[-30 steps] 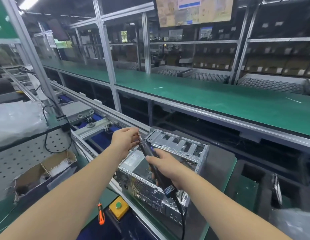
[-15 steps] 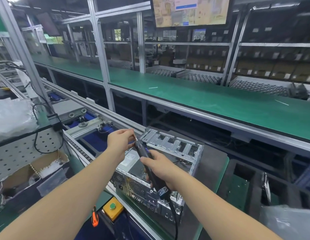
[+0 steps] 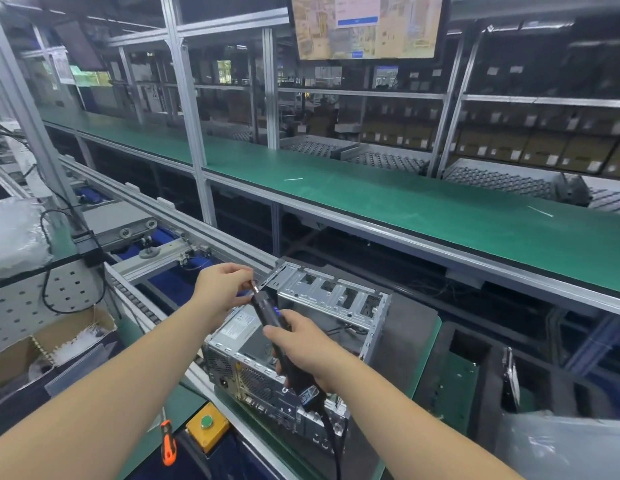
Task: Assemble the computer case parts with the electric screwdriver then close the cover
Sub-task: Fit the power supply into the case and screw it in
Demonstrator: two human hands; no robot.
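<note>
While the right hand grips a slim black screwdriver, left fingers pinch its metal tip. Beneath them, an open case of perforated grey steel sits on a dark mat upon the table.

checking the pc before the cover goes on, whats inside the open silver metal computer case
Inside the open silver metal computer case, a grey box with a white label and a perforated metal drive cage show. The right hand and black electric screwdriver cover the middle, so anything there is hidden.
</note>
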